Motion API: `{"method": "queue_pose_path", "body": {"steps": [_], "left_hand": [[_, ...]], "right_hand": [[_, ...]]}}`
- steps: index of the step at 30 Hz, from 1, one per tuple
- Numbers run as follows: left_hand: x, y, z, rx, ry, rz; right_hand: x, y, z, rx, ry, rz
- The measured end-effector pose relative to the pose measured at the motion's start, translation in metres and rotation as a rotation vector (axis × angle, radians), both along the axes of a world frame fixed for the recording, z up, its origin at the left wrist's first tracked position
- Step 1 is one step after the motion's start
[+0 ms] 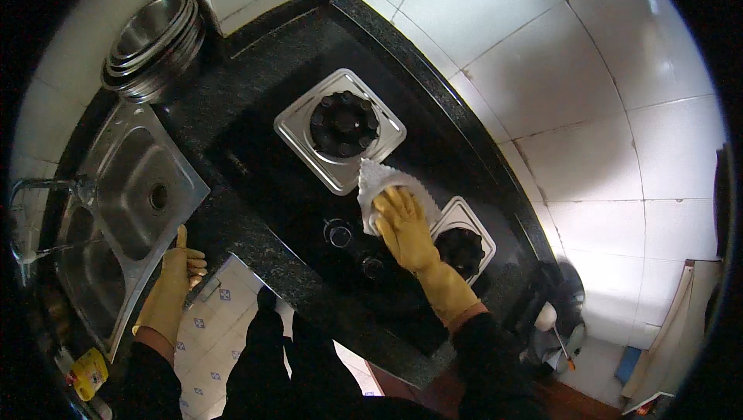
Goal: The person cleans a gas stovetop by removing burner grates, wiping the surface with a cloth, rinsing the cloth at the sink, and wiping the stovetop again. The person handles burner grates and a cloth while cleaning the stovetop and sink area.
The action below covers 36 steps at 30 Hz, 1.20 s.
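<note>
My right hand (409, 228), in a yellow rubber glove, presses a white cloth (395, 179) onto the black surface of the gas cooktop (278, 188). The cloth lies between two burners, next to the metal drip tray of the larger burner (345, 124). Beside my right wrist sits the smaller burner (461, 252), partly hidden by the glove. Two control knobs (338, 234) are left of that hand. My left hand (184, 263), also gloved, rests at the counter edge by the stainless steel sink (139, 188); its thumb is spread and I see nothing in it.
Stacked metal bowls (154, 43) stand behind the sink. A faucet (46, 188) reaches over the basin at left, with a yellow bottle (90, 373) near the front. White wall tiles (545, 72) rise behind the cooktop. Dark pans and a ladle (545, 318) are at the right.
</note>
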State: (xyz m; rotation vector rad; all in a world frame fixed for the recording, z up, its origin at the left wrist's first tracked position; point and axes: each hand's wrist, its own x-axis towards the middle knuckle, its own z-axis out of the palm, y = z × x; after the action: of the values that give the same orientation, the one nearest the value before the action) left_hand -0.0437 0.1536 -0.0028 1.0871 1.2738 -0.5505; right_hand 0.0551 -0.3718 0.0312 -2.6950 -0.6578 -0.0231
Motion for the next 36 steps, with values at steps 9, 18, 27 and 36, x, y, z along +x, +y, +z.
{"method": "queue_pose_path", "body": {"steps": [9, 18, 27, 36], "left_hand": [[0.015, -0.025, 0.040, 0.228, 0.100, -0.078], [0.005, -0.005, 0.013, 0.063, -0.042, -0.029], [-0.002, 0.013, -0.009, -0.072, -0.191, -0.005], [-0.003, -0.003, 0.012, -0.018, -0.209, -0.044]], "right_hand": [[0.109, -0.067, -0.044, -0.366, -0.259, -1.064], [0.019, -0.004, -0.052, -0.346, -0.457, -0.881], [-0.119, 0.025, -0.024, -0.013, -0.203, -0.608], [-0.225, -0.053, -0.015, 0.003, -0.173, -0.570]]}}
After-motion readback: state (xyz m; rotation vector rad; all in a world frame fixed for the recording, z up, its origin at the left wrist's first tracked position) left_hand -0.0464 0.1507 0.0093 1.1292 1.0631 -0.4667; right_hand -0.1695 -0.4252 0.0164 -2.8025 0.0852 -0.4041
